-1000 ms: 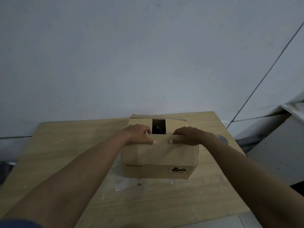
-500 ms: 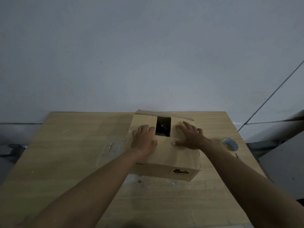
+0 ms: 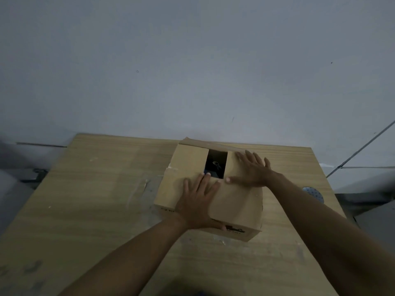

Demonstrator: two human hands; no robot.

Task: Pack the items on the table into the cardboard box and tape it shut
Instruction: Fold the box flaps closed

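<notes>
Cardboard box (image 3: 237, 201): brown, standing on the wooden table (image 3: 96, 199), toward its far edge; top flaps folded down but not sealed.
Opening (image 3: 216, 161): dark rectangular gap in the middle of the box top, between the left flap (image 3: 188, 161) and the right flap (image 3: 233, 165).
Contents (image 3: 214, 164): dark items visible through the opening; type cannot be determined.
Far flap (image 3: 205, 143): raised slightly along the rear edge of the box.
Left hand (image 3: 197, 204): flat on the near flap (image 3: 235, 199), fingers straight and spread, fingertips at the near edge of the opening; nothing gripped.
Right hand (image 3: 251, 170): flat on the right flap, fingers straight and spread, thumb pointing toward the opening; nothing gripped.
Round disc (image 3: 313, 194): grey, dotted, on the table to the right of the box, apart from it.
Wall (image 3: 192, 71): plain grey, behind the box.
</notes>
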